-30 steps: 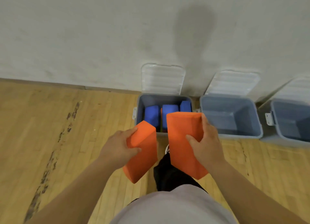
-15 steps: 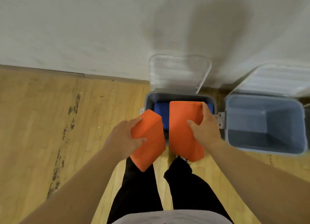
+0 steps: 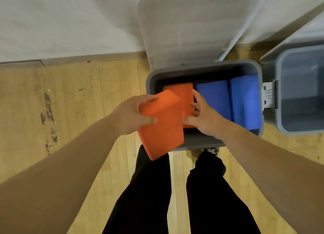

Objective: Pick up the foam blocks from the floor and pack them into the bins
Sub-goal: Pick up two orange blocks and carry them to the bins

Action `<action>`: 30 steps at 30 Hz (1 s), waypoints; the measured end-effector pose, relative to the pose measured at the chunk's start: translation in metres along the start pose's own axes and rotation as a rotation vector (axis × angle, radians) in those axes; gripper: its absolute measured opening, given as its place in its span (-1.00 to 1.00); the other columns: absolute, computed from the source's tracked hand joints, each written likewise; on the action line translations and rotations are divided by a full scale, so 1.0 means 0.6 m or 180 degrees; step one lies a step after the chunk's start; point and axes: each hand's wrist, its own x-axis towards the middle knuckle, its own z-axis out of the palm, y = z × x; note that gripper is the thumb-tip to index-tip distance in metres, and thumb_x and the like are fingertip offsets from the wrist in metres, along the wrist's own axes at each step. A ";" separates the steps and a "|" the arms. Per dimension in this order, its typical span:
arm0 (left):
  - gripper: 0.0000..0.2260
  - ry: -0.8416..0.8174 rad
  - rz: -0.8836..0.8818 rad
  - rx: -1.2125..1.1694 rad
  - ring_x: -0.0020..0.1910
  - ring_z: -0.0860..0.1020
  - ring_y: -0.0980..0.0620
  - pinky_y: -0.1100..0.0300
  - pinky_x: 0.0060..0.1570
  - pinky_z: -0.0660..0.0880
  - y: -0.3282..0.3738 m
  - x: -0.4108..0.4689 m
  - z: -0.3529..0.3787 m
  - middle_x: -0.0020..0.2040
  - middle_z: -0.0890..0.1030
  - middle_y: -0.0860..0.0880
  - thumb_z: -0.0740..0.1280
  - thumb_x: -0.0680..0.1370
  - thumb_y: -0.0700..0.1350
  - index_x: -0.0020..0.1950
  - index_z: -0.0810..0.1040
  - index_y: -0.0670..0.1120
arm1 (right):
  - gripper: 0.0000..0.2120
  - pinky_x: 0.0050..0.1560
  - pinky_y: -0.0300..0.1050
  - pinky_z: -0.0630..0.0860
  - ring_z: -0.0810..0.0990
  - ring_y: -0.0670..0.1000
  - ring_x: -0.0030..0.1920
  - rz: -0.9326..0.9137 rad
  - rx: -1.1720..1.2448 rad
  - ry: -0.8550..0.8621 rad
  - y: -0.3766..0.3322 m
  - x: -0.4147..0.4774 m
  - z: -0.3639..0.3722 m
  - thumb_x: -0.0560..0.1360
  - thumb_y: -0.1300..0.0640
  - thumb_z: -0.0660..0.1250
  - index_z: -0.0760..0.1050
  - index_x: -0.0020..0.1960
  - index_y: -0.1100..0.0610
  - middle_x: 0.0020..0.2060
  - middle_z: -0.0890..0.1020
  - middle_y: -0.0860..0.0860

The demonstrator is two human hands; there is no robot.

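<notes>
Now lowers rectangular orange foam block point(image 3: 178, 97) into open grey plastic bin point(image 3: 201, 65), left of blue foam blocks point(image 3: 228, 102), pinched in right hand point(image 3: 205, 118); clamps second orange foam block point(image 3: 161, 128) across narrow sides in left hand point(image 3: 129, 116), over near rim; probably light, squashy, easily gripped.

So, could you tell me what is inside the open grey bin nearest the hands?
Two blue blocks on the right, one orange block held by the right hand; anything beneath them is hidden.

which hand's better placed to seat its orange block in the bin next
Right. The right hand has the far orange block inside the grey bin, beside the blue blocks; the left hand holds the near orange block over the bin's near rim.
</notes>
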 end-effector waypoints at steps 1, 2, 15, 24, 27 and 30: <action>-0.33 -0.0050 0.0040 -0.0125 0.19 0.57 0.06 -0.03 0.28 0.53 -0.002 0.021 0.002 0.27 0.55 0.15 0.59 0.44 -0.06 0.47 0.43 0.31 | 0.10 0.45 0.08 0.40 0.33 -0.11 0.50 0.0028 0.0031 -0.0067 0.015 0.005 0.008 0.41 -0.06 0.58 -0.16 0.61 -0.35 0.57 0.29 -0.06; -0.34 -0.0094 0.0078 -0.0237 0.19 0.58 0.07 -0.02 0.27 0.54 -0.005 0.042 0.006 0.28 0.56 0.14 0.59 0.45 -0.07 0.46 0.44 0.31 | 0.06 0.43 0.06 0.42 0.35 -0.13 0.47 0.0050 0.0005 -0.0078 0.028 0.008 0.015 0.45 -0.02 0.56 -0.15 0.60 -0.37 0.55 0.30 -0.08; -0.30 0.0494 0.0160 0.0712 0.58 0.21 -0.10 -0.09 0.47 0.35 -0.012 0.240 0.105 0.63 0.14 0.02 0.39 0.56 0.19 0.62 0.13 0.28 | -0.24 -0.01 -0.10 0.55 0.62 0.03 0.03 0.0519 -0.0908 0.1128 0.084 0.084 0.016 0.64 -0.03 0.32 -0.09 0.65 -0.18 0.34 0.54 0.01; -0.19 0.0378 0.0172 0.1967 0.62 0.04 -0.17 -0.17 0.56 0.14 -0.012 0.113 0.129 0.66 0.05 -0.09 0.33 0.55 0.27 0.67 -0.05 0.18 | -0.16 0.47 0.22 0.33 0.17 0.17 0.59 0.0542 -0.1581 0.1043 0.057 0.000 0.000 0.56 -0.14 0.38 -0.05 0.65 -0.13 0.61 0.15 0.07; -0.19 0.0396 0.0298 0.2160 0.62 0.04 -0.18 -0.18 0.56 0.14 0.009 0.039 0.117 0.65 0.04 -0.11 0.31 0.55 0.29 0.66 -0.06 0.17 | -0.15 0.50 0.22 0.30 0.10 0.18 0.61 0.0611 -0.1794 0.1041 0.026 -0.071 0.007 0.55 -0.20 0.36 -0.08 0.65 -0.15 0.64 0.07 0.09; -0.18 0.0442 0.0540 0.2369 0.63 0.03 -0.18 -0.20 0.55 0.14 0.051 -0.049 0.094 0.65 0.03 -0.11 0.30 0.55 0.31 0.65 -0.09 0.16 | -0.16 0.52 0.18 0.25 0.05 0.17 0.62 0.0650 -0.1797 0.1226 -0.016 -0.172 0.022 0.56 -0.21 0.34 -0.07 0.66 -0.12 0.65 0.03 0.10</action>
